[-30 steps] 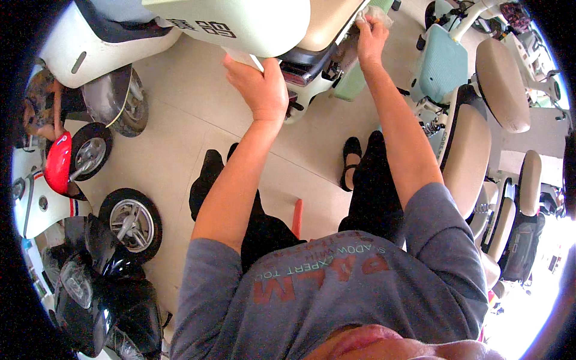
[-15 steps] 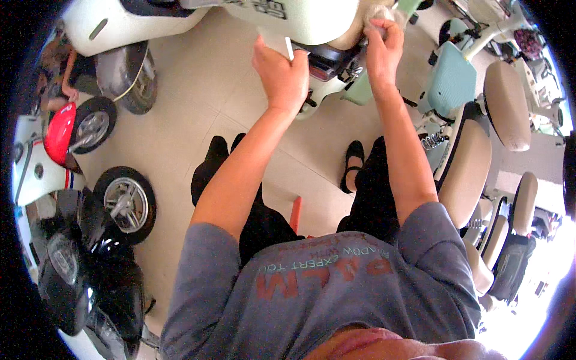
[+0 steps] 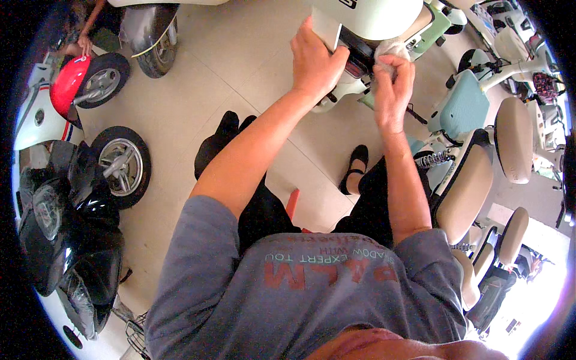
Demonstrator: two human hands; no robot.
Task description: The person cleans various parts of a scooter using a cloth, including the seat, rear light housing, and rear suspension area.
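Up at the top of the view, the left hand (image 3: 318, 66) has its fingers and thumb closed on a pale flat plate (image 3: 325, 29), which sits just beside the rounded, pale green rear end of a scooter (image 3: 375, 17). Across to the right, the right hand (image 3: 394, 87) pinches a crumpled greyish cloth (image 3: 393, 48), bunched at the scooter's tail (whether it actually touches the bodywork, I cannot tell). Between the two hands sits the dark red rear light (image 3: 353, 67). Below, a black shoe (image 3: 359, 157) is planted on the tiled floor (image 3: 198, 81), and a slim red object (image 3: 293, 203) shows near the person's legs. Over to the right, a light blue ribbed panel (image 3: 462, 105) stands near a row with a long beige seat (image 3: 465, 195). Out on the left, another person's hand (image 3: 84, 44) is at a glossy red fender (image 3: 70, 80), with a spoked wheel (image 3: 123, 162) beside the black scooter body (image 3: 78, 222) farther down.
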